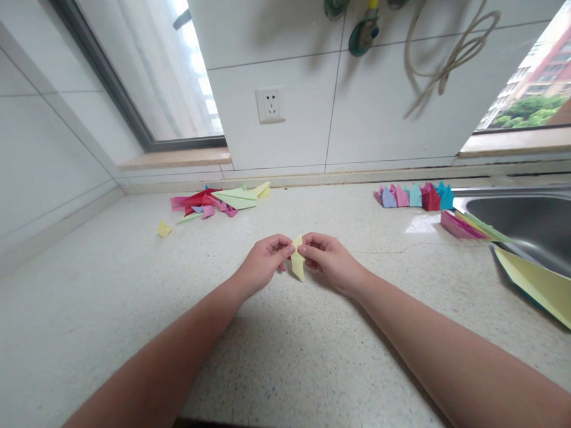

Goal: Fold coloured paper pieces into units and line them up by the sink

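Note:
A small folded piece of pale yellow paper (298, 262) hangs point-down just above the speckled countertop (129, 309). My left hand (263, 260) pinches its upper left edge with fingers curled. My right hand (326, 258) pinches its upper right edge the same way. Both hands meet at the middle of the counter.
A heap of folded coloured papers (218, 200) lies at the back left, with a lone yellow scrap (164, 229) nearby. A row of small folded pieces (414, 196) stands at the back right. Flat coloured sheets (470, 226) and a large yellow sheet (549, 291) lie by the steel sink (541, 225).

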